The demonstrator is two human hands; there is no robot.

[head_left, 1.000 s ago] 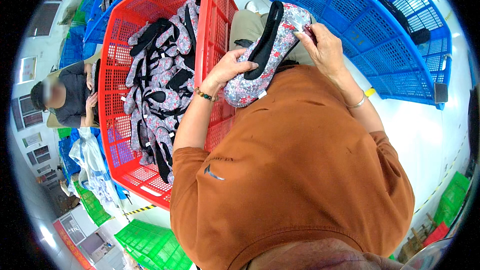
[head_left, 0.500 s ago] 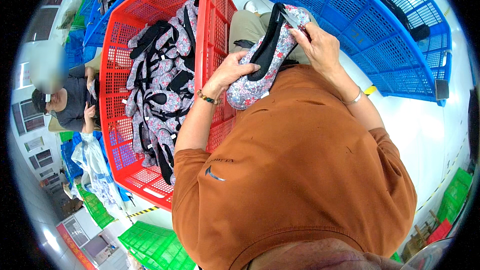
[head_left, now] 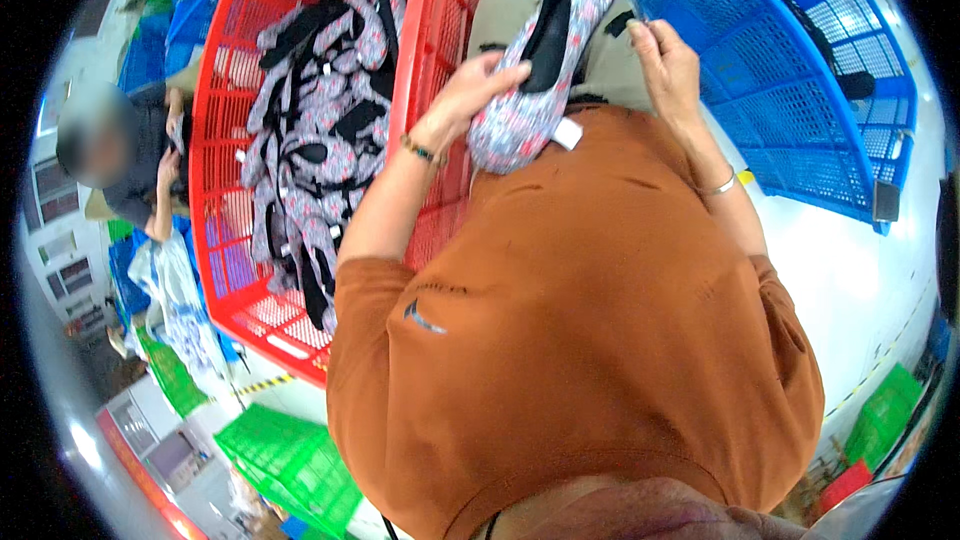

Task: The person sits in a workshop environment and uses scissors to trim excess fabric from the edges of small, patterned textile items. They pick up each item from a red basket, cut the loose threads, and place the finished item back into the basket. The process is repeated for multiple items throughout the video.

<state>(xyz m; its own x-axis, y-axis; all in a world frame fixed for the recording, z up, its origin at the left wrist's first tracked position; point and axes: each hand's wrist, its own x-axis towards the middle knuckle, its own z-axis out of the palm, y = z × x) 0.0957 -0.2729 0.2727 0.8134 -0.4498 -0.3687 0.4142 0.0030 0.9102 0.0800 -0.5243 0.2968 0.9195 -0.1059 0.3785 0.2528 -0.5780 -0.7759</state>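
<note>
A floral slipper (head_left: 512, 132) with a black lining is in my left hand (head_left: 468, 92), the thumb pressed over its opening edge and the fingers around its outer side. It lies slanted over my lap, and a white tag (head_left: 567, 134) sticks out at its near end. To the right of the slipper and apart from it, my right hand (head_left: 670, 70) is closed in a pinch. A small black patch (head_left: 621, 24) shows beside its fingertips; whether the fingers hold it is unclear.
On my left stands a red crate (head_left: 412, 70) heaped with similar floral slippers (head_left: 325, 155). Blue crates (head_left: 770, 70) stand at right. Green crates (head_left: 290, 470) are at the lower left. Another person (head_left: 135, 140) sits beyond the red crate, hands on a dark item.
My right hand has come off the slipper and moved right. The left hand still holds the slipper, now more upright, with its white tag showing more. The whole view has shifted slightly.
</note>
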